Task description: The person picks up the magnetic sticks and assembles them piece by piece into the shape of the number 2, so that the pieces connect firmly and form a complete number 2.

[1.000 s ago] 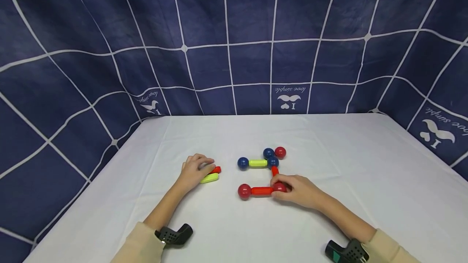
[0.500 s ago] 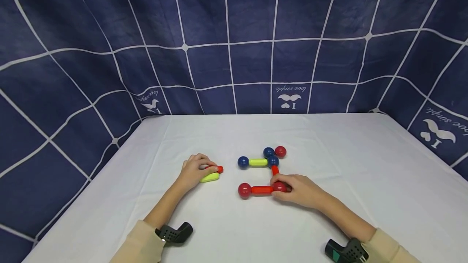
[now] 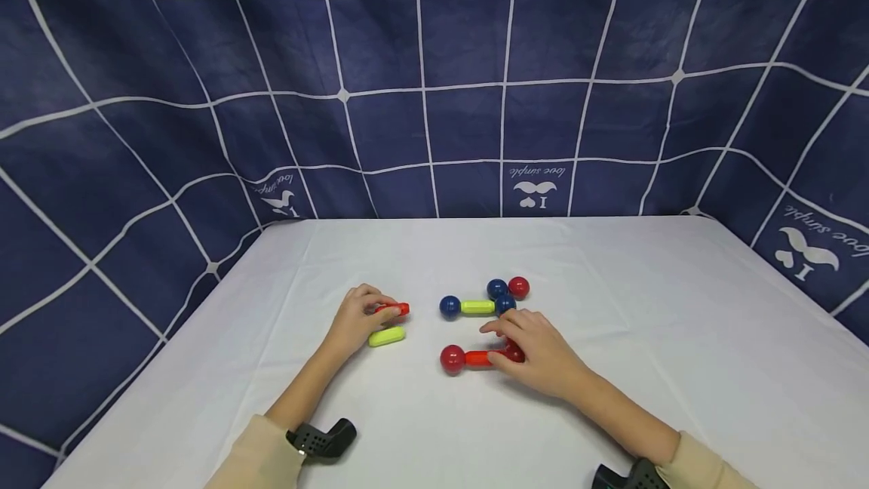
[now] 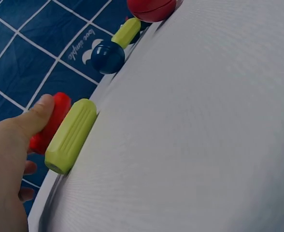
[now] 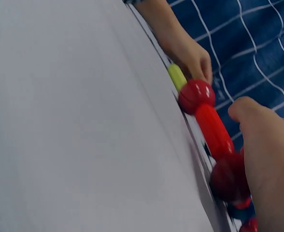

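Note:
My left hand (image 3: 353,325) pinches a red magnetic rod (image 3: 403,309) between thumb and fingers. Just beside it on the table lies a yellow-green rod (image 4: 72,135). My right hand (image 3: 546,357) spreads thumb and fingers loosely over a red ball (image 3: 515,352) at the right end of a second red rod (image 5: 213,130); another red ball (image 3: 452,359) caps the left end. Behind, a yellow-green rod (image 3: 477,307) joins a blue ball (image 3: 450,307) to another blue ball (image 3: 505,304). The right hand hides the red rod running between the two rows.
A loose-looking blue ball (image 3: 497,289) and red ball (image 3: 519,287) sit behind the right end of the far row. White cloth covers the table (image 3: 611,270). A dark blue checked curtain (image 3: 468,119) stands around its back and sides.
My left hand has taken hold of the red rod and drawn it away from the yellow-green one. My right hand has let go of the near red ball, its fingers spreading and shifting forward.

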A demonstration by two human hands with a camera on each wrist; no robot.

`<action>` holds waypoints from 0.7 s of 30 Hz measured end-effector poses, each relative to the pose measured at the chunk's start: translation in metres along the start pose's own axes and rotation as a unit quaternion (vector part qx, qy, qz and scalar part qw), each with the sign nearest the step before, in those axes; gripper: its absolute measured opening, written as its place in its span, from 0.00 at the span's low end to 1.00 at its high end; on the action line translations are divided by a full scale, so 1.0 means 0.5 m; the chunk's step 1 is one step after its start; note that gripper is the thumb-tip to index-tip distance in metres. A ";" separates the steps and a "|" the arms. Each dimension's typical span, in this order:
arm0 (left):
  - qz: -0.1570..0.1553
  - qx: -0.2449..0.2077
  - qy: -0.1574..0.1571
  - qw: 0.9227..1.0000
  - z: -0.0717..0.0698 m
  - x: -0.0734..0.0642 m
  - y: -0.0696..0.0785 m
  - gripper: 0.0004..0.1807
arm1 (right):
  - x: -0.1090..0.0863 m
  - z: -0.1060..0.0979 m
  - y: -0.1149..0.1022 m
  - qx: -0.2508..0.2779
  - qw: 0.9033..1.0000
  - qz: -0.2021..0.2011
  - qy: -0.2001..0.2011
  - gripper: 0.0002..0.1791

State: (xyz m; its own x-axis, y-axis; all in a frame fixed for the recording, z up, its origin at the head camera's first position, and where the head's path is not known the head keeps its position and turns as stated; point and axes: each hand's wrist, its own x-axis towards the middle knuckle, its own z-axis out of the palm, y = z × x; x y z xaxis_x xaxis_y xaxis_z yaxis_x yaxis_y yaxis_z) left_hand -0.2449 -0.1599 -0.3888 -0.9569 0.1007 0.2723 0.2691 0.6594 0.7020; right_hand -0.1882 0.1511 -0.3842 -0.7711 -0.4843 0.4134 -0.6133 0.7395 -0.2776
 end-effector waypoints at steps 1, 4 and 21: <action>0.001 -0.005 0.008 1.000 0.000 -0.001 0.002 0.12 | 0.002 0.004 -0.007 0.005 1.000 -0.005 -0.002 0.17; 0.008 -0.006 0.027 1.000 0.000 -0.002 0.011 0.13 | 0.004 0.013 -0.022 0.015 1.000 -0.006 -0.024 0.19; -0.048 -0.049 -0.046 0.997 0.017 -0.043 0.138 0.14 | 0.008 0.018 -0.018 0.050 0.995 -0.008 -0.091 0.14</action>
State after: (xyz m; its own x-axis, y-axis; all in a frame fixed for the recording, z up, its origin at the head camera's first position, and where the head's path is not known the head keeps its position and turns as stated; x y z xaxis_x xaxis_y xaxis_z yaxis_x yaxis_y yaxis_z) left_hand -0.2067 -0.1105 -0.3520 -0.9834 0.1124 0.1422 0.1812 0.5937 0.7840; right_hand -0.1873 0.1383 -0.3879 -0.7735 -0.5796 0.2563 -0.6329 0.6852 -0.3605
